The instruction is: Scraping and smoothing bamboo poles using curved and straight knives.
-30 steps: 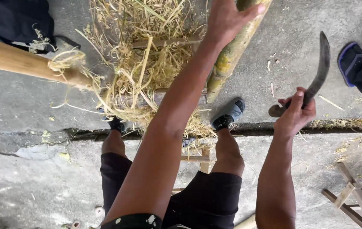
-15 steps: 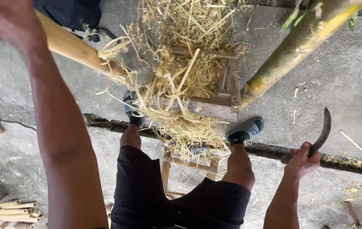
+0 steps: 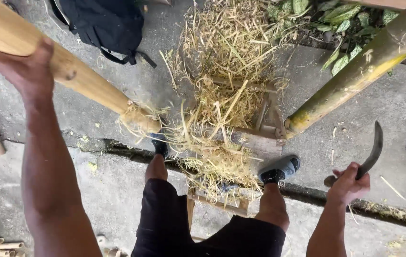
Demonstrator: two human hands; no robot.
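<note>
Left hand (image 3: 29,71) shifted down pale pole (image 3: 69,74), gripping; axis slants down-right. Right hand (image 3: 350,183) clasps sickle (image 3: 372,150).

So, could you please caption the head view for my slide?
Left hand grips a pale pole; right hand holds a curved knife above straw.

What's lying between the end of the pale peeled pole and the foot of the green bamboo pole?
In the head view, a heap of straw-like shavings over a low wooden stand fills the stretch between the pale pole and the green bamboo pole.
</note>
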